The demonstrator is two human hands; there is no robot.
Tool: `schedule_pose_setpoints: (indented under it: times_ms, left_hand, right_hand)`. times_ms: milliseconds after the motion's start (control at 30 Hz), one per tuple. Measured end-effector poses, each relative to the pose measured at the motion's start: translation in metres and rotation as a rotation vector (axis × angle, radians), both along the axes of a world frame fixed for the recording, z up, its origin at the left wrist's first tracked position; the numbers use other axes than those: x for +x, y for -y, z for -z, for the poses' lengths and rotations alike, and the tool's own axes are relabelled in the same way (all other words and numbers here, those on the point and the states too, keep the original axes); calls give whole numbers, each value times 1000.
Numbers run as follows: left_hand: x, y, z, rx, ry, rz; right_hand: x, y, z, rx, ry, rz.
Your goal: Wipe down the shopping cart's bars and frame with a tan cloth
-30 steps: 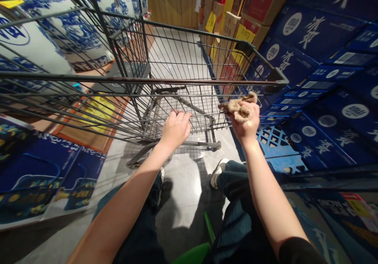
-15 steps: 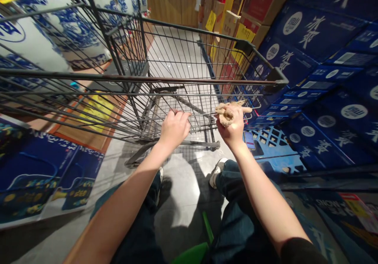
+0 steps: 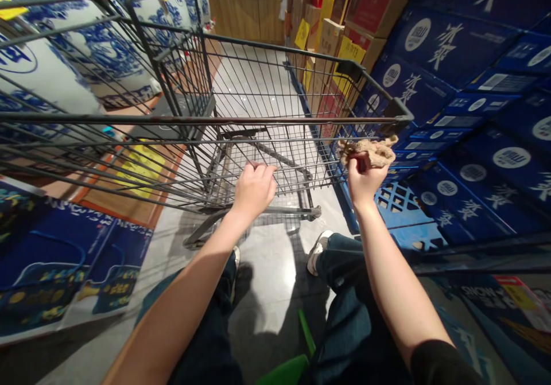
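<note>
A dark metal shopping cart lies across the view, its wire side facing me. My left hand is closed at the lower wires of that side, fingers curled around them as far as I can see. Further right, my right hand is shut on a crumpled tan cloth, held against the cart's wires near its right end, just under the top rail. The cloth hides most of the right fingertips.
Blue cartons are stacked along the right, with a light-blue plastic crate at their foot. Blue-and-white jars stand on a wooden platform at left. Blue gift bags are below them. Something green lies between my legs.
My right hand has moved right along the cart's side with the cloth. The phone on the crate is now out of sight. My left hand has stayed in place.
</note>
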State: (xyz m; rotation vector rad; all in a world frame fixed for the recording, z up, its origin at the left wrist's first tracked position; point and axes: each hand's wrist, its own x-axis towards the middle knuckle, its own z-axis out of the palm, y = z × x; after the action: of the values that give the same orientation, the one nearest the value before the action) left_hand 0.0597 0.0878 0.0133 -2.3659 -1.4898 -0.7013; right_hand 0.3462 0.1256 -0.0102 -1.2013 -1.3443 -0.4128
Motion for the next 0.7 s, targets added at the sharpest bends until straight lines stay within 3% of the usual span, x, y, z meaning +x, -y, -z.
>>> schedule_pose_setpoints:
  times_ms: [167, 267, 333, 433, 533, 633, 700]
  left_hand:
    - [-2, 0, 1, 3, 9, -1]
    - [-3, 0, 0, 9, -6, 3]
    - [-4, 0, 0, 6, -5, 11]
    - [-4, 0, -1, -10, 3, 26]
    - [-3, -1, -2, -20, 4, 37]
    - [1, -1, -2, -22, 14, 28]
    - [4, -1, -1, -23, 33, 4]
  right_hand:
    - [-46, 18, -6, 70, 214, -159]
    - [-46, 21, -9, 37, 254, -257]
    - [-28, 15, -9, 10, 183, -228]
    - [13, 0, -5, 62, 0, -71]
    - [43, -13, -2, 79, -29, 16]
    - [35, -14, -2, 31, -134, 57]
    - [9, -6, -2, -67, -197, -17]
